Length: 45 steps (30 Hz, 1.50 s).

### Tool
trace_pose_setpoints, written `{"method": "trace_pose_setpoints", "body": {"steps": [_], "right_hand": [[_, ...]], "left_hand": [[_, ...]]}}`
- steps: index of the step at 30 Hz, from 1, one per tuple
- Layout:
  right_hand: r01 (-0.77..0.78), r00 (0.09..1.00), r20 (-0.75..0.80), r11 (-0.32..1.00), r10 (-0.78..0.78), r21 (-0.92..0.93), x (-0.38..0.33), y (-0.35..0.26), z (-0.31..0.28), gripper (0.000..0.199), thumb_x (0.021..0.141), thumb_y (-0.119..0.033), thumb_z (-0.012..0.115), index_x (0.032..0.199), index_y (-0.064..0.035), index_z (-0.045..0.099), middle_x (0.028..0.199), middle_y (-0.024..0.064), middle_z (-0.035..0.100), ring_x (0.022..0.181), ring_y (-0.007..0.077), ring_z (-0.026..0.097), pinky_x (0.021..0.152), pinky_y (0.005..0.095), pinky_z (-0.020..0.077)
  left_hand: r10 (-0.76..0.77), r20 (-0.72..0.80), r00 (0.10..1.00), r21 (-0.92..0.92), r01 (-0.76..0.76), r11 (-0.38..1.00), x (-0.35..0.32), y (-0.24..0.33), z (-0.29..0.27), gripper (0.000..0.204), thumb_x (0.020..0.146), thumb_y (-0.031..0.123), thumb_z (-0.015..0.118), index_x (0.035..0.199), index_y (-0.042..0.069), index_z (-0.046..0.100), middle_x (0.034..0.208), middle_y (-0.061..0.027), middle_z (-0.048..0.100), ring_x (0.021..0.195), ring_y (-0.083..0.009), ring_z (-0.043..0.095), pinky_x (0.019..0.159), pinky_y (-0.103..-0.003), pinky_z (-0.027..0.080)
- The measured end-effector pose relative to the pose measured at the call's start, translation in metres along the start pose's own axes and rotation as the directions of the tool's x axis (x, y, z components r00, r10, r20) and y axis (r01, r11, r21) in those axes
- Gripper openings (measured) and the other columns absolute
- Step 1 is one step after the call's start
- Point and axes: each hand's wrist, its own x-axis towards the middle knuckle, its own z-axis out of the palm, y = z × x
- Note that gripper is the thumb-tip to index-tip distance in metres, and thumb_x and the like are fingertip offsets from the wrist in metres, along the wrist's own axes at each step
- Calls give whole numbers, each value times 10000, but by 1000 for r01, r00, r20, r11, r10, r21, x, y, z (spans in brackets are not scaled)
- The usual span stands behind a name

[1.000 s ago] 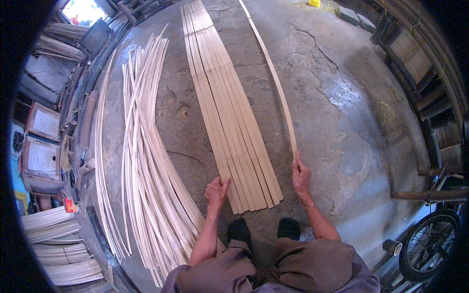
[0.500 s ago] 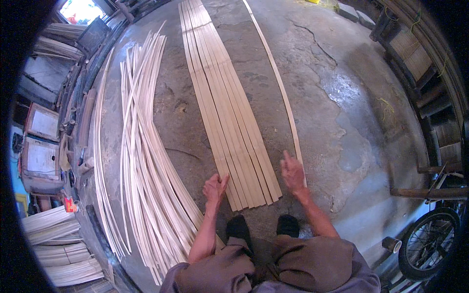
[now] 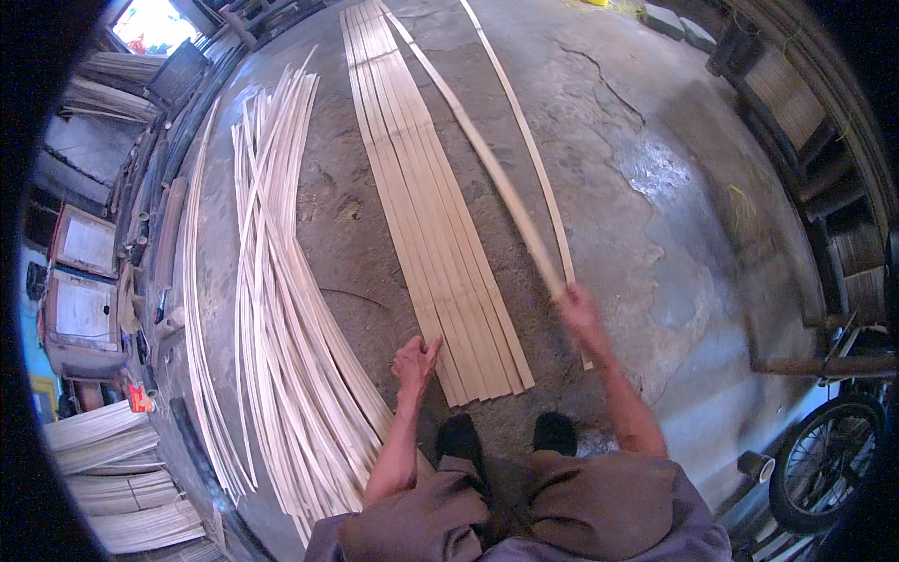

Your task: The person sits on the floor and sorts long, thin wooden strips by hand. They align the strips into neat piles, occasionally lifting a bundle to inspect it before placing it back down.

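A row of pale bamboo strips lies side by side on the floor in front of me, running away lengthwise. My left hand is beside the row's near left edge, fingers curled closed, with nothing visible in them. To the right, my right hand is closed around the near end of a single bamboo strip. This strip slants from the row's far end out to my hand and is blurred by motion. Another lone strip lies farther right, its near end partly behind my right hand.
A loose, crossing pile of thin strips spreads over the floor at my left. Bundled strips are stacked at the lower left. A spoked wheel and a short pipe are at the lower right. My dark shoes stand at the row's near end.
My right hand has moved slightly right and taken hold of a strip from the row's right side, swinging its near end outward. The left hand has hardly moved.
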Motion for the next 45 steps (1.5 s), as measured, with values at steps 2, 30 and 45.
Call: {"method": "trace_pose_setpoints", "body": {"steps": [2,30,45], "right_hand": [[56,971,-238,994,-32,95,10,-3,-53,269,891,-243,620,1023,-8,627,766,21,594,716,110,545,643,284,464],[15,863,-380,767,-334,-641,31,93,-257,414,884,-437,591,1258,-258,598,1074,146,663,971,319,639,826,419,495],[309,937,14,811,-349,-496,-3,-9,44,533,858,-309,587,1332,-88,488,1051,150,646,935,331,622,820,455,469]], "left_hand": [[17,-1,1000,-14,-17,1000,2,2,2,519,779,573,637,737,58,600,743,-176,654,760,-369,653,657,-490,489],[42,-22,999,-64,-43,997,1,-2,7,516,780,568,647,700,64,574,673,-146,628,671,-347,631,619,-467,474],[34,-11,999,-27,-34,999,-4,14,-8,495,794,542,645,711,59,575,691,-168,634,696,-356,645,638,-459,488]]}}
